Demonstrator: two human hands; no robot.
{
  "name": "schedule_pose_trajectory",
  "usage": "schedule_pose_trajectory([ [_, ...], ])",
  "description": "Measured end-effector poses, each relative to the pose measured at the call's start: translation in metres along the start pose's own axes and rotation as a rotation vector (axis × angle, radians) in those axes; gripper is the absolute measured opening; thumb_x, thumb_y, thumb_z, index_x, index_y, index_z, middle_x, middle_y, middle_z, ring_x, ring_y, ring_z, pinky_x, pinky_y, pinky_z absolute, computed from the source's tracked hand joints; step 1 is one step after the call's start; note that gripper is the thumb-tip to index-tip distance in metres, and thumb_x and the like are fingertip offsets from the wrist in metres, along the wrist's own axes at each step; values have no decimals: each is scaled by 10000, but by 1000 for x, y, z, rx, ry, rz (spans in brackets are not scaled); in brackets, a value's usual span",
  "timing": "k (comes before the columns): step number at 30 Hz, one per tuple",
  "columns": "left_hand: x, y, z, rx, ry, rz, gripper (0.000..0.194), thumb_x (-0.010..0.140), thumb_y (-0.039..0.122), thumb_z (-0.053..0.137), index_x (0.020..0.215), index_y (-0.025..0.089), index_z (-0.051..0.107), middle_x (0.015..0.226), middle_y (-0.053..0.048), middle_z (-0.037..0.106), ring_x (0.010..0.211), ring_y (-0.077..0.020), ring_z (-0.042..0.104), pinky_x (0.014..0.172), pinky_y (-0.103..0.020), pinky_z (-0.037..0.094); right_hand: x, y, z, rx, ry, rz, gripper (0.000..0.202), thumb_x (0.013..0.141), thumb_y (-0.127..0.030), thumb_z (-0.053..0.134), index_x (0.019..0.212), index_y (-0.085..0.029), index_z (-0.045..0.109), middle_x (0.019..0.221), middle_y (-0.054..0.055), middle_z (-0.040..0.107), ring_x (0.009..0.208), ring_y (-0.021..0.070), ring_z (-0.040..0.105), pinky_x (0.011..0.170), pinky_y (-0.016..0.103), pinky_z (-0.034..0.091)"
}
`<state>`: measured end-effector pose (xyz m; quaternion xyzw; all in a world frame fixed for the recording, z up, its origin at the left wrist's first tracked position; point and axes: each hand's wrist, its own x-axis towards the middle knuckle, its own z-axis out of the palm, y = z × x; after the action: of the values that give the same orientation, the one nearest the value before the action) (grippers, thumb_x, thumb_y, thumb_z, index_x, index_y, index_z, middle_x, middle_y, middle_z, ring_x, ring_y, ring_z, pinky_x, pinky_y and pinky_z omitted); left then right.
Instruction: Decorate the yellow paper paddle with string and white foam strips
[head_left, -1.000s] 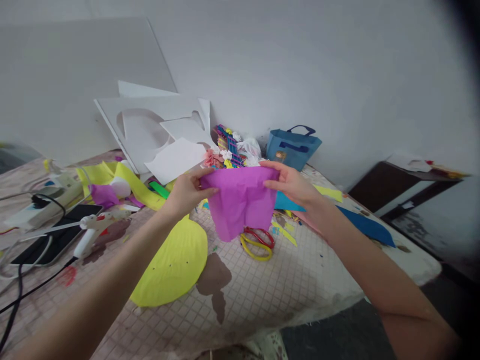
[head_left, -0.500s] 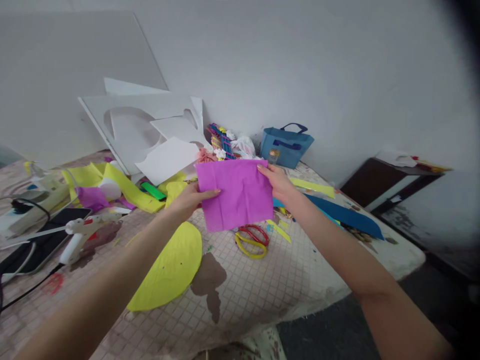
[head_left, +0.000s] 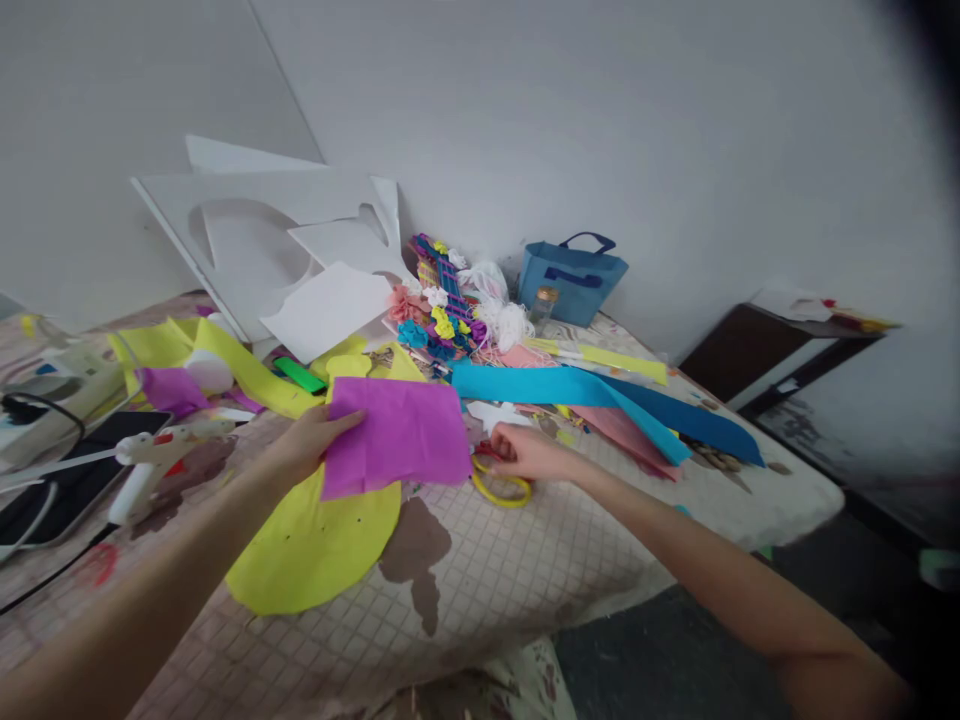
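Observation:
A purple sheet hangs from my left hand, pinched at its left edge between thumb and fingers, over a yellow rounded piece on the table. My right hand is closed on the red handle of the scissors, just right of the sheet; their yellow handle shows below the fingers, and the blades are hidden. Behind my right hand lie a white piece of paper and a light blue strip.
A glue gun with its cord and a black phone lie at the left. White cut boards, coloured paper flowers, a glass jar and a blue bag stand behind.
My right hand has let go of the purple sheet and moved down to the scissors. My left hand has carried the sheet left and lower, uncovering the flowers and light blue strip.

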<state>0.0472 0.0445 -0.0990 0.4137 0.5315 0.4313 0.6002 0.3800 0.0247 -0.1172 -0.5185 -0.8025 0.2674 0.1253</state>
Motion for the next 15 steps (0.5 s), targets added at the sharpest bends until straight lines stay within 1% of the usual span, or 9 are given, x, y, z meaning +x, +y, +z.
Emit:
schedule_pose_trajectory([
  [1, -3, -4, -7, 13, -10, -29, 335, 597, 294, 822, 852, 125, 685, 816, -106, 734, 693, -241, 687, 644, -334, 583, -7, 0, 5, -121, -6, 4, 385, 656, -413, 745, 888, -190, 533, 817, 21, 617, 713, 164, 554, 587, 243, 339],
  [3, -7, -12, -18, 29, -28, -50, 408, 595, 327, 827, 928, 147, 674, 868, -97, 736, 773, -256, 693, 676, -332, 583, -16, -1, 11, -246, 1, 38, 434, 653, -384, 749, 965, -193, 515, 875, 33, 629, 744, 175, 561, 590, 241, 314],
  [6, -9, -18, -26, 80, -90, -7, 544, 547, 331, 855, 1022, 167, 647, 987, -101, 725, 907, -281, 682, 735, -343, 577, -21, -4, 13, -257, -13, 46, 367, 728, -296, 662, 1041, -200, 496, 877, 34, 649, 743, 178, 584, 595, 243, 314],
  [8, -12, -19, -28, 147, -120, 49, 577, 531, 318, 859, 1042, 167, 636, 1040, -111, 712, 936, -286, 676, 759, -356, 571, -24, -6, 9, -249, -11, 23, 356, 733, -211, 607, 1071, -202, 493, 926, 52, 661, 790, 191, 605, 620, 247, 335],
  [10, -14, -18, -29, 216, -102, 105, 553, 542, 316, 848, 1032, 171, 637, 1049, -109, 709, 936, -288, 675, 770, -369, 567, -32, -4, 4, -240, 8, 25, 395, 714, -163, 579, 1098, -200, 492, 994, 76, 663, 842, 207, 618, 647, 253, 359],
  [12, -17, -16, -29, 278, -54, 171, 527, 535, 306, 842, 1009, 183, 645, 1025, -96, 715, 940, -295, 671, 777, -379, 564, -43, 3, -3, -237, 25, 69, 440, 706, -159, 572, 1136, -197, 489, 990, 83, 667, 820, 213, 627, 647, 261, 376],
  [15, -16, -17, -29, 354, 3, 250, 504, 519, 293, 835, 977, 195, 649, 1002, -76, 717, 960, -307, 659, 807, -393, 552, -59, 24, -13, -273, 78, 137, 447, 709, -172, 565, 1151, -192, 504, 941, 86, 672, 772, 220, 630, 629, 274, 394],
])
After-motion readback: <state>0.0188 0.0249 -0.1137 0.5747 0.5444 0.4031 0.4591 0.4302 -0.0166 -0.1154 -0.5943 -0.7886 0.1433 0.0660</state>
